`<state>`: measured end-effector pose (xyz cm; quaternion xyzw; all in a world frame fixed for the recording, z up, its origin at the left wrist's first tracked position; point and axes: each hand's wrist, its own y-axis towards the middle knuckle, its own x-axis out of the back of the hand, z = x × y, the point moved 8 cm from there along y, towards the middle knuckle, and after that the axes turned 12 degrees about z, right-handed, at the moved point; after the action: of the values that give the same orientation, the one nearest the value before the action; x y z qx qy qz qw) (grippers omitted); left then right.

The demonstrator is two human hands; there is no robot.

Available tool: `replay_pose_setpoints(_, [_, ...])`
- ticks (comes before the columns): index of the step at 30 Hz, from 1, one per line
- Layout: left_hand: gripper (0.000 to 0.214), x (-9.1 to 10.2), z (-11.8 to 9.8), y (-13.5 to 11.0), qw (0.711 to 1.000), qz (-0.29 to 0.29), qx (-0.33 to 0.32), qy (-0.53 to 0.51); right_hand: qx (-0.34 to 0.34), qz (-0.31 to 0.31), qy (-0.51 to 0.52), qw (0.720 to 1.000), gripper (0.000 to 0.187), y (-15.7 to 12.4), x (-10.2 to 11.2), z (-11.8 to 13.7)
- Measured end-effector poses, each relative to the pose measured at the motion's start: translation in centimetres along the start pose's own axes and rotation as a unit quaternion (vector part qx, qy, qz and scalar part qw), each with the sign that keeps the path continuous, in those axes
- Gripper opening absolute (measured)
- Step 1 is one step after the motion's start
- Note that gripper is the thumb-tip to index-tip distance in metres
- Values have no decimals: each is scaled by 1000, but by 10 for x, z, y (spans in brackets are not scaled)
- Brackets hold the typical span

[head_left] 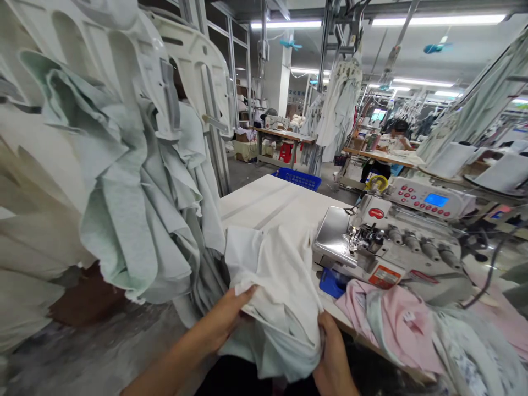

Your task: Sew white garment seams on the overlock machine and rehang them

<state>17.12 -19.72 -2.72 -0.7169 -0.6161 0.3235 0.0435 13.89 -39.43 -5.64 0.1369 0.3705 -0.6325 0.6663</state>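
A white and pale-green fabric garment piece [284, 275] is stretched between my two hands, partly lying on the front edge of the white worktable [280, 201]. My left hand [231, 316] pinches its left edge, thumb on top. At the lower right, my right hand [330, 344] grips the other edge, with some fingers hidden behind the cloth. Just right of the fabric stands an overlock sewing machine [388, 231] with a shiny metal plate and a lit blue display.
Pale-green fabric pieces [124, 220] hang from white hanger clamps [206, 71] on the left. Pink and pale garments [408, 324] lie below the machine. A blue basket [297, 179] stands behind the table. Farther back, a person [398, 140] sits at another table.
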Motion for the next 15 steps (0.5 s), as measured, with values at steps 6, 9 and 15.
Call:
replay_pose_setpoints(6, [59,-25,-10,-20,995,75,29,56,-62,152,-95,982,71,-11,-58,-3])
replay_pose_setpoints(9, [57,-27,-33,-28,952,51,-83,291,-14,105,-34,994,85,-13,-61,13])
replay_pose_setpoints(15, [52,-14,-54,-38,970,25,-107,215,21,30,-14,999,87,-10,-46,39])
